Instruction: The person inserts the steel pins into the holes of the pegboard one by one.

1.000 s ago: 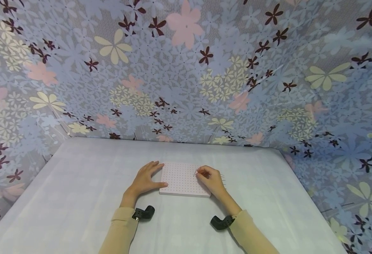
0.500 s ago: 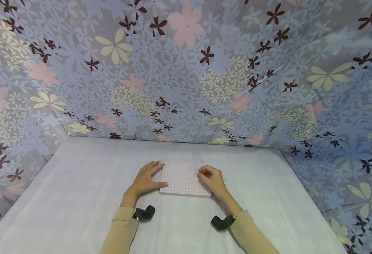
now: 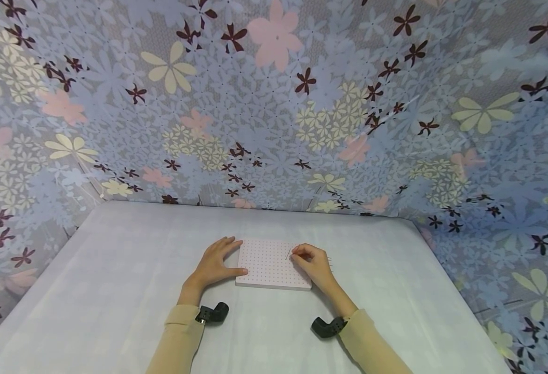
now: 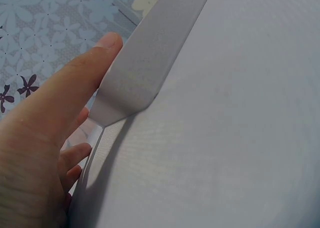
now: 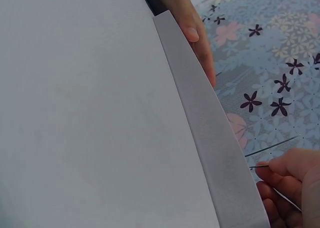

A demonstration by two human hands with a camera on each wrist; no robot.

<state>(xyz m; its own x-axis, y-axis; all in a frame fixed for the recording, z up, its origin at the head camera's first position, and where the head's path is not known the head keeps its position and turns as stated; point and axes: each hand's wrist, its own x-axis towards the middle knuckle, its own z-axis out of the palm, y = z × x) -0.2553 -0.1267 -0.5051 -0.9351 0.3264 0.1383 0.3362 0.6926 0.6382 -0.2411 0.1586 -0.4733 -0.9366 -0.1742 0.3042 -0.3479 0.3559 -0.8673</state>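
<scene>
Floral cloth backs a pale bench, on which a dotted board lies flat. The left grip rests spread along its left side, thumb at the near part; light, even pressure there should stop it sliding. Over the board's right part, the right grip pinches a thin pin, whose free end points down from the fingertips, close to the top face. A second pin appears to stand just beyond. Good placing likely calls for keeping the pin upright, feeling for the spot, then pressing straight down without brushing its neighbour.
</scene>
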